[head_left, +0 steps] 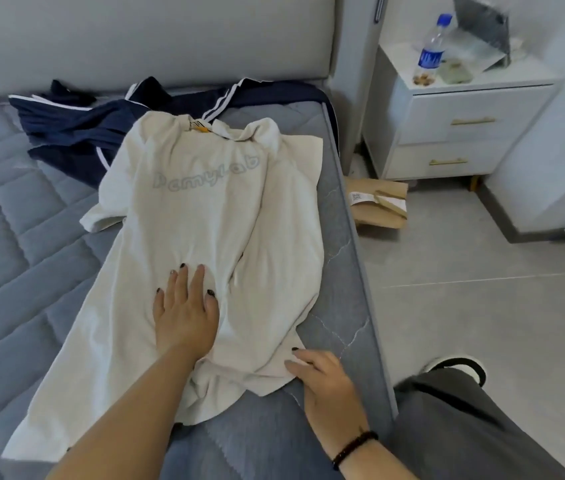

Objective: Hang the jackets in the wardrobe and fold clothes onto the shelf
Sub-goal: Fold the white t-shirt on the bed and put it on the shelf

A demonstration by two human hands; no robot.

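A cream T-shirt point(201, 202) with pale lettering lies spread on the blue quilted mattress point(24, 237), collar away from me. Its right side is folded over toward the middle. My left hand point(184, 313) rests flat on the shirt's lower middle, fingers apart. My right hand point(322, 379) pinches the shirt's lower right hem near the bed edge. Behind the shirt lie dark navy clothes point(94, 126) with white stripes, crumpled against the grey headboard.
A white nightstand point(461, 133) with gold handles stands right of the bed, with a water bottle point(431, 50) and small items on top. A brown paper bag point(378, 206) lies on the tiled floor. My grey trouser leg point(464, 417) is at lower right.
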